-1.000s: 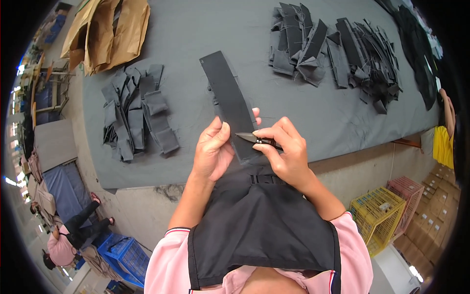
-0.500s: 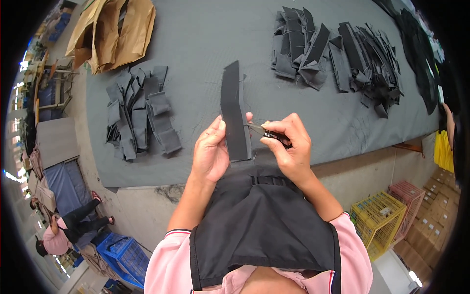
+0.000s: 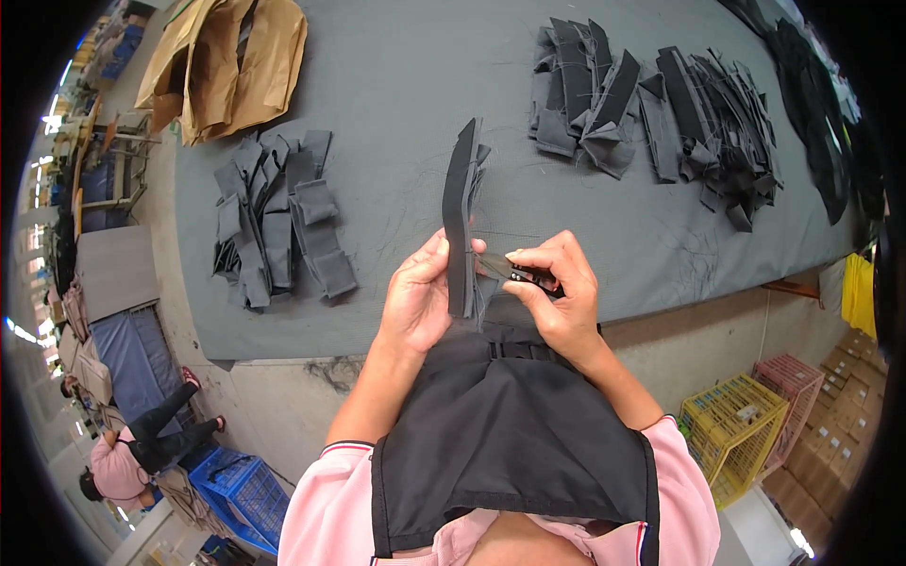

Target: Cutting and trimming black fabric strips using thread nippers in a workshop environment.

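Note:
My left hand (image 3: 420, 294) pinches a long dark grey fabric strip (image 3: 457, 212) near its lower end and holds it up over the table's near edge. The strip stands turned on its side, so its layered edge shows. Loose threads hang around that edge. In my right hand (image 3: 566, 300) is a pair of small thread snips (image 3: 530, 274), its dark handles between thumb and fingers. The blades point left and reach the strip's right edge; whether they touch a thread is too small to tell.
On the grey cloth-covered table (image 3: 396, 75) lie a pile of folded grey strips (image 3: 274, 222) at left and two frayed strip piles (image 3: 585, 94) (image 3: 717, 132) at right. A brown paper bag (image 3: 255, 75) stands far left. Yellow (image 3: 731, 424) and blue crates (image 3: 241, 495) flank me; a person (image 3: 127, 462) is at left.
The strip has turned from showing its flat face to standing nearly edge-on, and has shifted slightly right. The snips stay at its right edge, still in my right hand.

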A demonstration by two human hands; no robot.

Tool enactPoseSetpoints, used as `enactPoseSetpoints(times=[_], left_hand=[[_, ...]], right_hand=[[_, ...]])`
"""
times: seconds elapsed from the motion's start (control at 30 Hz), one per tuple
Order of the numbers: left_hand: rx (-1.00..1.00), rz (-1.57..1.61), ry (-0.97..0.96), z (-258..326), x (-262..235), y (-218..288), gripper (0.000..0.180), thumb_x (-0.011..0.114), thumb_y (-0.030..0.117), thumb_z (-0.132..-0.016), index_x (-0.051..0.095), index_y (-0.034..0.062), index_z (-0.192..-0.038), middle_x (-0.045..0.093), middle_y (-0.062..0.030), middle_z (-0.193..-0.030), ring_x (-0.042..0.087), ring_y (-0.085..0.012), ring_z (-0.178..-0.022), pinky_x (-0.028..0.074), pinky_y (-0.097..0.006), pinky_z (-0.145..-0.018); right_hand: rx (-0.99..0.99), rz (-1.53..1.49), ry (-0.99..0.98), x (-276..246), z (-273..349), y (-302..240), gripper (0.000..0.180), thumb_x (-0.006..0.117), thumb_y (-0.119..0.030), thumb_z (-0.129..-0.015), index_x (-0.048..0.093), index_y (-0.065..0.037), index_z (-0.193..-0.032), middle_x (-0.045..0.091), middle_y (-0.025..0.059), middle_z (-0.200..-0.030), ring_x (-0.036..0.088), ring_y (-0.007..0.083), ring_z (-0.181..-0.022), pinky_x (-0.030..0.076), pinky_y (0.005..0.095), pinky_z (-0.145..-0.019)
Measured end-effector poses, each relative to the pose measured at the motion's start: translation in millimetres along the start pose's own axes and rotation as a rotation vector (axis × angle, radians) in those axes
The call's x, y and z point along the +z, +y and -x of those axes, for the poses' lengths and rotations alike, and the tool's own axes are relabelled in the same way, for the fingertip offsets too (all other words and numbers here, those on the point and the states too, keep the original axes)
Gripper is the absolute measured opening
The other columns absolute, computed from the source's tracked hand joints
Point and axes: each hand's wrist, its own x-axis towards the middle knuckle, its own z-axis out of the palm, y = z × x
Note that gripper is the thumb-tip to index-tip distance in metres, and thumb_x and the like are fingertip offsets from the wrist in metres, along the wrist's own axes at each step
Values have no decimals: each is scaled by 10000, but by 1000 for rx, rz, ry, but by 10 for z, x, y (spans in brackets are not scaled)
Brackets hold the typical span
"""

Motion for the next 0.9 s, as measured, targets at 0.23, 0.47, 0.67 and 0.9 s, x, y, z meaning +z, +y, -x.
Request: enactPoseSetpoints(times=[0.23,0.47,0.67,0.9], left_hand=[[-12,78,-57,8,-52,-20,370,369,113,-968,348,-25,-1311,606,-156,-1002,628,-239,-885,529,-355,-818],[-17,38,83,24,1,-55,443,402,84,-904,339,-53,-1321,576,-114,-895,561,-157,-683,500,-257,-661],[-186,186,-67,46,33,-112,462,334,218,-930,404,-61,-1291,559,-77,-885,485,-107,-595,393,-230,-454],[-198,189,-78,38,-6,-151,488,326,230,-921,382,-72,-1301,558,-125,-1045,515,-126,-633,427,-241,-469]], right_hand=[[-36,13,33,39,8,-25,264,714,25,-676,633,-26,-922,489,50,-774,503,144,-647,430,252,-556],[-74,61,50,37,58,-109,255,706,34,-672,633,-23,-910,495,67,-747,515,163,-623,449,267,-552],[-124,72,27,163,7,-105,238,700,32,-679,636,-32,-899,506,58,-739,563,154,-583,442,271,-480],[-190,137,16,237,-15,-95,232,715,-16,-660,635,-46,-876,520,53,-725,561,177,-561,430,287,-469]])
